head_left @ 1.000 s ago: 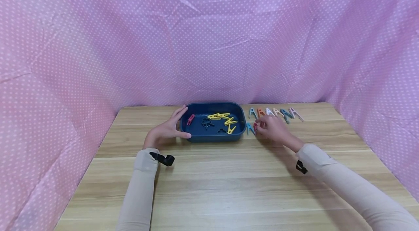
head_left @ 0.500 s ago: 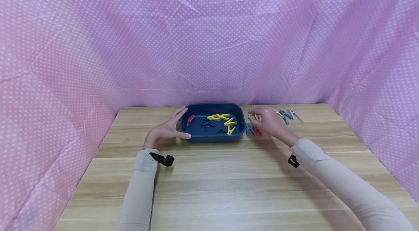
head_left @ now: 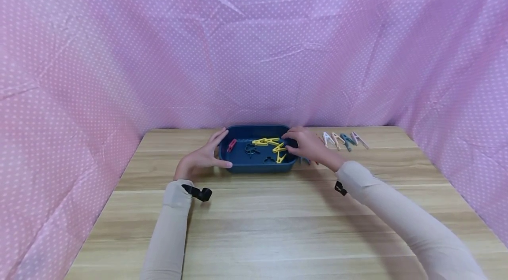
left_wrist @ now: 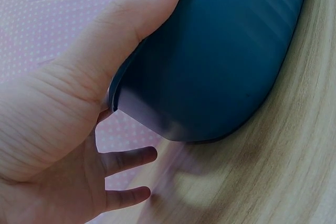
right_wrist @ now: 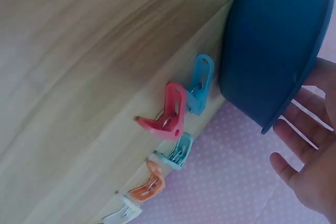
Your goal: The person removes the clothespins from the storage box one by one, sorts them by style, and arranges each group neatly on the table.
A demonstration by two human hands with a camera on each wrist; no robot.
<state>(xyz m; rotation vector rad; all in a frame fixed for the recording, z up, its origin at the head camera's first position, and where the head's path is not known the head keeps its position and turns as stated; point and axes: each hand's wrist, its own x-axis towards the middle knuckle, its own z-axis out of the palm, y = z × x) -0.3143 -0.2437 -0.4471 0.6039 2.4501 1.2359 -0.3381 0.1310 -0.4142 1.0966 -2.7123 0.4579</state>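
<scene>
My left hand (head_left: pixel 203 154) grips the left end of a dark blue tub (head_left: pixel 254 168), thumb at the front rim and fingers at the back corner. In the left wrist view the thumb (left_wrist: pixel 126 22) lies along the rim; two fingers stand off the wall. My right hand (head_left: pixel 307 144) reaches over the tub's right rim, thumb and forefinger apart beside yellow clothespins (head_left: pixel 279 147). In the right wrist view its other fingers stay along the rim, and the fingertips inside are hidden. On the table beside the tub lie a red clothespin (right_wrist: pixel 170 111) and a blue clothespin (right_wrist: pixel 201 82).
Inside the tub are a pink-red clip (head_left: pixel 232 145) and dark ring-shaped pieces (head_left: pixel 251 150). A row of clothespins runs right along the back edge, including teal (right_wrist: pixel 180 150), orange (right_wrist: pixel 151 183) and white (head_left: pixel 327 139) ones. A pink dotted cloth (head_left: pixel 254 50) hangs behind the wooden table (head_left: pixel 254 227).
My right hand has moved left, from the red clothespin past the teal one to over the tub's right end. The red clothespin lies beside the blue one. My left hand stays put.
</scene>
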